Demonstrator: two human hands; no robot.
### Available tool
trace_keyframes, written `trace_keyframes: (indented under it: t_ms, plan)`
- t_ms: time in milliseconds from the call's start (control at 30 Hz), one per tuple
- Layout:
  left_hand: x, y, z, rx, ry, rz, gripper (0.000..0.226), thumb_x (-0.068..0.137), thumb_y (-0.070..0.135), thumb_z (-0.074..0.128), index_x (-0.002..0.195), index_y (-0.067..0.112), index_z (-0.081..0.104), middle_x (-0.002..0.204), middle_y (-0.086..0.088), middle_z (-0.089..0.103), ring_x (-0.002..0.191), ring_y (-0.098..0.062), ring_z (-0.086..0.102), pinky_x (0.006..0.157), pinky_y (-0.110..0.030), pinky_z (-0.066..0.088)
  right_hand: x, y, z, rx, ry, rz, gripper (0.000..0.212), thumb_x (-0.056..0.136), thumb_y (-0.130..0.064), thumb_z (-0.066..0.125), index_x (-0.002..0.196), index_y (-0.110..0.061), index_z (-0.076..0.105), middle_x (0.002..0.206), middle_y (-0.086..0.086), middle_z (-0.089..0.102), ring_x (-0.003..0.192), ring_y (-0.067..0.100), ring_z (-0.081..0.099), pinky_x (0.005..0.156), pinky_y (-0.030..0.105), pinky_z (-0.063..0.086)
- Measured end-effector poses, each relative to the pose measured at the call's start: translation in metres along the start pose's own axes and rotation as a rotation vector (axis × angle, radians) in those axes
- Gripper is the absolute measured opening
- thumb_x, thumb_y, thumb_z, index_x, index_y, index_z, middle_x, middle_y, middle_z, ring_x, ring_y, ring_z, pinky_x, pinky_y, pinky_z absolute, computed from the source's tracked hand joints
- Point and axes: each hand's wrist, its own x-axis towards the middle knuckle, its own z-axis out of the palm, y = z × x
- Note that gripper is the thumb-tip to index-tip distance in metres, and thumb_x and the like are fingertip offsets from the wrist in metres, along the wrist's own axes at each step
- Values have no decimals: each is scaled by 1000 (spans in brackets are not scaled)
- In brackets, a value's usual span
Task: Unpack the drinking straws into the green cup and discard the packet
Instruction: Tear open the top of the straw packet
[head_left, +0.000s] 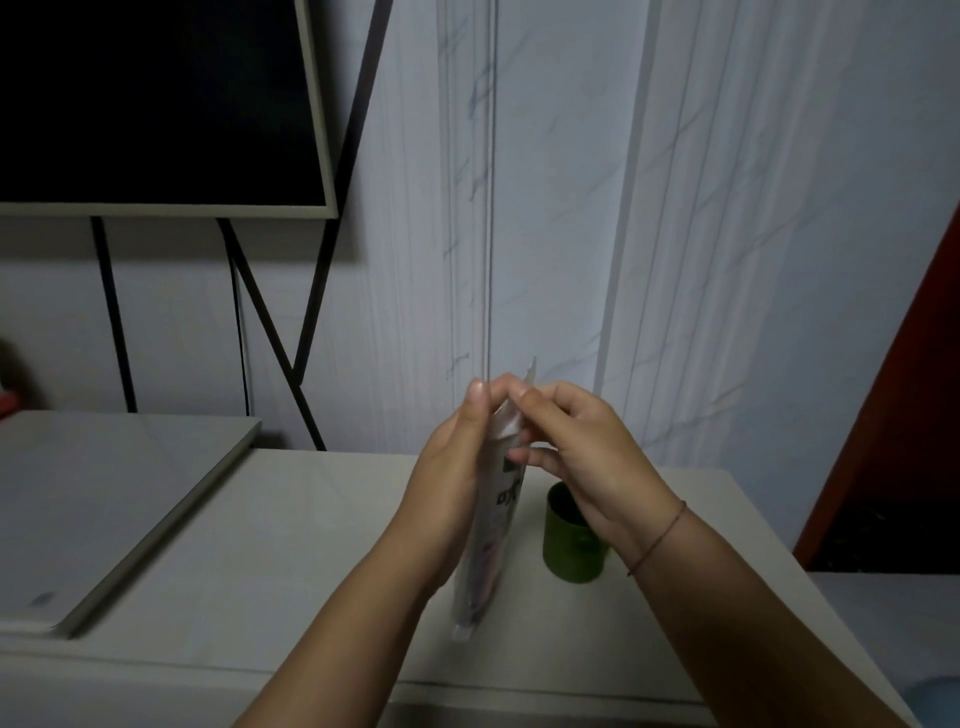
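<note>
Just left of the green cup (574, 540), the straw packet (488, 545) is held upright above the table (291, 545), pinched at its top by the left hand (452, 467) and the right hand (576, 457), and is probably best torn slowly, so no straws spill.

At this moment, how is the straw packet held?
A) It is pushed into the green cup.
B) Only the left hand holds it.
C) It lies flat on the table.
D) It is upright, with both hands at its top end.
D: the packet is upright, with the left hand and right hand both pinching its upper end, beside the green cup.
</note>
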Motion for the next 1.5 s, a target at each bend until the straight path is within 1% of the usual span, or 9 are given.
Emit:
trace_keyframes:
  t_ms: [133, 267, 533, 733, 933, 1067, 1133, 1367, 1500]
  plan:
    - [8, 1, 1, -37, 84, -61, 43, 100, 42, 34, 113, 24, 71, 109, 5, 74, 107, -5, 65, 93, -25, 46, 6, -4, -4, 103, 31, 110, 25, 84, -31, 66, 84, -6, 63, 59, 2, 53, 55, 11, 55, 62, 26, 53]
    - [16, 4, -1, -46, 150, -154, 23, 93, 24, 55, 100, 14, 75, 92, -3, 77, 94, -18, 71, 87, -28, 52, 9, -4, -6, 195, 12, 208, 17, 85, -20, 65, 75, -7, 64, 55, 3, 45, 48, 12, 46, 50, 25, 51]
    - [24, 8, -16, -106, 113, -245, 20, 84, 20, 68, 97, 7, 73, 83, -6, 76, 75, -11, 71, 63, -17, 53, 10, 0, -7, 238, -112, 236, 15, 87, -16, 62, 90, -2, 63, 59, 4, 47, 53, 12, 50, 53, 25, 53]
    - [26, 10, -25, -81, 88, -288, 21, 85, 16, 67, 101, 4, 72, 89, -7, 75, 79, -9, 71, 71, -20, 52, 11, 2, -6, 253, -151, 240, 12, 86, -15, 64, 84, -3, 64, 59, 4, 47, 53, 12, 50, 53, 25, 53]
    - [27, 15, -22, 34, 108, -267, 17, 86, 9, 62, 98, 2, 72, 83, -5, 73, 69, -2, 68, 56, -12, 50, 12, -3, -3, 161, -125, 232, 17, 85, -10, 58, 69, -7, 60, 56, 4, 46, 48, 13, 48, 52, 27, 52]
    - [30, 14, -17, 247, 164, -204, 12, 82, 15, 65, 87, 7, 73, 81, -7, 73, 77, -13, 69, 71, -24, 55, 12, -2, 0, 95, -79, 209, 17, 84, -8, 56, 67, -7, 54, 52, 4, 45, 45, 12, 48, 51, 26, 51]
    - [32, 14, -17, 325, 188, -174, 9, 80, 16, 66, 81, 10, 72, 74, -2, 72, 68, -11, 65, 67, -24, 54, 12, 0, 2, 86, -60, 191, 20, 84, -8, 55, 64, -7, 52, 51, 5, 45, 44, 13, 47, 49, 25, 50]
    - [35, 18, -24, 376, 94, -148, 17, 87, 18, 66, 75, 8, 70, 70, -7, 71, 66, -13, 66, 68, -27, 55, 12, 8, 5, 80, -64, 108, 9, 87, -8, 52, 83, -1, 57, 51, 6, 43, 44, 12, 42, 47, 21, 44]
    - [35, 18, -24, 364, 30, -170, 22, 92, 12, 58, 74, 3, 65, 55, 2, 64, 49, -2, 57, 59, -19, 47, 12, 10, 5, 69, -74, 79, 26, 86, -6, 49, 60, -7, 50, 44, 4, 42, 43, 15, 40, 47, 23, 43]
